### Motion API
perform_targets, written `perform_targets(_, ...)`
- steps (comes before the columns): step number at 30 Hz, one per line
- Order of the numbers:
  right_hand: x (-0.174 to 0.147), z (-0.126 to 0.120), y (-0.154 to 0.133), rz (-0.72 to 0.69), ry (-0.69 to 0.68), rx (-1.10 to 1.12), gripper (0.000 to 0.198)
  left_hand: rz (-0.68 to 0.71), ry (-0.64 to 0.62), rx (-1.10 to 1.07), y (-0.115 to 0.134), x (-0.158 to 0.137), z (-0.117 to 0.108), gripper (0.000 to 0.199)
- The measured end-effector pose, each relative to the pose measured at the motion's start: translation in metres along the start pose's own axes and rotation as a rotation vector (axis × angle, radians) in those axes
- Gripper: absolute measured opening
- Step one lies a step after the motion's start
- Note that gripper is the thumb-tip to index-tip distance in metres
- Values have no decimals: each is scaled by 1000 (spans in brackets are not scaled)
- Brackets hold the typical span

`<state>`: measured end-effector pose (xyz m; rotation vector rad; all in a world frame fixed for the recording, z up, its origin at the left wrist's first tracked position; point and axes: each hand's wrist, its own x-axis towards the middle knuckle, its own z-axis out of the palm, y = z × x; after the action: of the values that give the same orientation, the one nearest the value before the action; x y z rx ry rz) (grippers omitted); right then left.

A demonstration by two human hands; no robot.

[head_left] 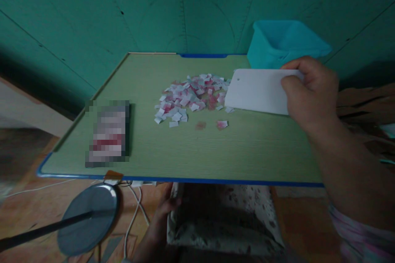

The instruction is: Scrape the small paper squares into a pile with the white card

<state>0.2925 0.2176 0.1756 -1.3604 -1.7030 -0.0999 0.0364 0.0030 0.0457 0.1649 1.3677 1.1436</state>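
My right hand [311,90] is closed on one end of a thin white rectangular card [257,90] with rounded corners and a small hole. The card's far end stands at the right side of a pile of small paper scraps [191,94], white and pink-red, on the green tabletop [185,152]. One stray scrap [222,124] lies in front of the pile, beside a reddish smudge. Below the table's front edge, my left hand [168,207] grips the left rim of an open, pale, dark-spotted box [228,238]. Its interior is in shadow.
A turquoise plastic bin [262,49] stands at the table's back right, against the green wall. At the left lies a dark-edged flat object [127,127], its face pixelated. A round grey stand base [89,222] and white cables [133,218] are on the floor.
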Motion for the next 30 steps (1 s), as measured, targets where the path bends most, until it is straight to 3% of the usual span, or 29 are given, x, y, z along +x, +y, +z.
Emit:
perform_targets(5, 0, 1, -3, -18, -47, -58, 21, 34, 25, 29, 1, 7, -1, 44)
perform_targets(9, 5, -3, 1, 73, -24, 23, 20, 13, 18, 30, 3, 3, 1, 46)
perform_targets(16, 2, -4, -5, 65, -188, 65, 17, -10, 1, 12, 1, -1, 3, 47)
perform_targets(24, 5, -4, 2, 57, -121, -11, 19, -31, 11, 49, 5, 1, 4, 55)
perform_targets(30, 1, -4, -4, 32, -164, 39, 17, -5, -12, 21, 5, 3, 2, 44)
